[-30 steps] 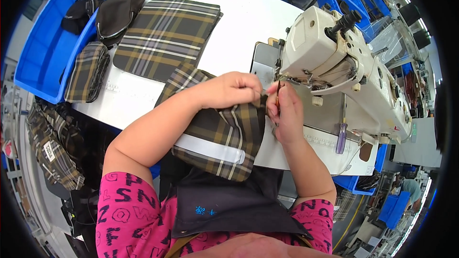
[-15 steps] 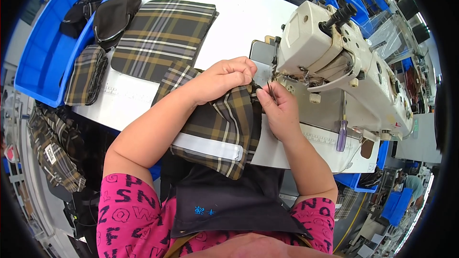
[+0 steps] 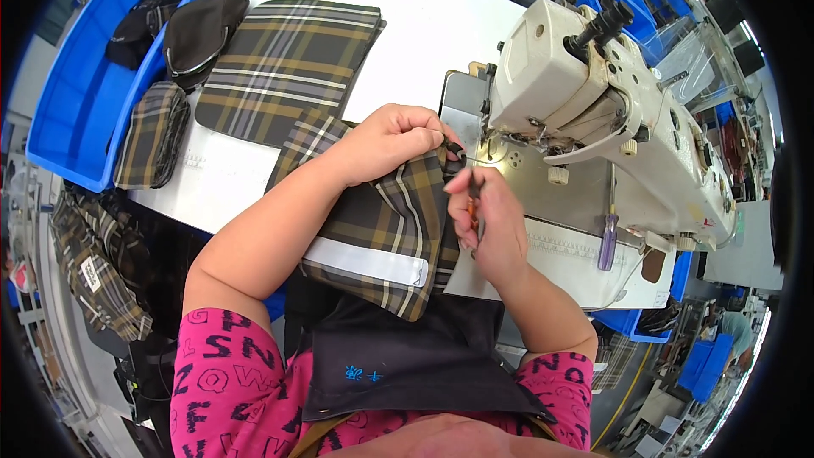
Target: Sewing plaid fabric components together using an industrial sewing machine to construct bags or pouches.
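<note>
My left hand [image 3: 392, 142] grips a dark bunched edge [image 3: 454, 153] of an olive, black and white plaid fabric piece [image 3: 369, 229], which has a white strip along its lower part. My right hand [image 3: 492, 216], slightly blurred, is closed on small dark snips [image 3: 473, 202] with some orange on them, just below and right of that edge. Both hands are just left of the white sewing machine [image 3: 538, 76], below its needle area; a metal plate lies under the machine head. A purple-handled screwdriver [image 3: 607, 242] lies right of my right hand.
The white table [image 3: 432, 25] holds a flat plaid piece [image 3: 284, 68], a dark pouch [image 3: 199, 34] and a folded plaid bundle [image 3: 153, 131] beside a blue bin [image 3: 76, 93]. More plaid fabric [image 3: 102, 263] hangs at left. Other people [image 3: 729, 331] are at the picture's edges.
Over the last second my left hand has moved a little up and left with the fabric edge. My right hand has shifted left, then dropped lower, away from that edge, still holding the snips.
</note>
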A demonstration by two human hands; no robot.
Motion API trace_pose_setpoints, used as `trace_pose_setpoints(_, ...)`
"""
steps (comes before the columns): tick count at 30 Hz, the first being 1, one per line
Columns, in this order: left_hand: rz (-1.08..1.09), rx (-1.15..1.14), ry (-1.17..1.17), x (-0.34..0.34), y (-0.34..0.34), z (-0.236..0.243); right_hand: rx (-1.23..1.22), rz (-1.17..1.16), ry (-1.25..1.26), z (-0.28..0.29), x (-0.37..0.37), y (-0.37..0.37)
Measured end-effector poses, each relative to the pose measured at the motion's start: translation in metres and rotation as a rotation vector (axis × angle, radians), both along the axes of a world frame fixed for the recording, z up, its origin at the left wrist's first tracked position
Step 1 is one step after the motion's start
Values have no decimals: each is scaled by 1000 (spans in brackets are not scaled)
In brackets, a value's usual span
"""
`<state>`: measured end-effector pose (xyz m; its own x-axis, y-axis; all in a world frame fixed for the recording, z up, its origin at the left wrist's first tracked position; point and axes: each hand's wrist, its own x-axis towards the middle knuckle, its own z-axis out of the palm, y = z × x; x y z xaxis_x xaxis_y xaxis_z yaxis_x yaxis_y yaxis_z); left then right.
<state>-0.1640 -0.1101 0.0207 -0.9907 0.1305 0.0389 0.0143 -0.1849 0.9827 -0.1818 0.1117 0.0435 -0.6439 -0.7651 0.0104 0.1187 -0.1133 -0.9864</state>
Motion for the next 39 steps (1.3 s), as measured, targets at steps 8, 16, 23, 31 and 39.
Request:
trace_pose_setpoints(8, -25, -9, 13, 3, 1, 3, 162, 21, -292, -4, -11, -10)
trace_pose_setpoints(16, -86, 34, 56, 3, 4, 2, 142, -28, -261, -3, -11, -12)
trace_pose_setpoints(23, -101, 62, 38, 2, 3, -3, 113, -62, -243, -3, -10, -11)
trace_pose_setpoints(31, -100, -109, 176, 3, 5, -1, 100, -97, -317, -7, -10, -13)
trace_pose_setpoints(39, -98, -140, 190, 3, 4, 2, 64, -86, -395, -9, -15, -13)
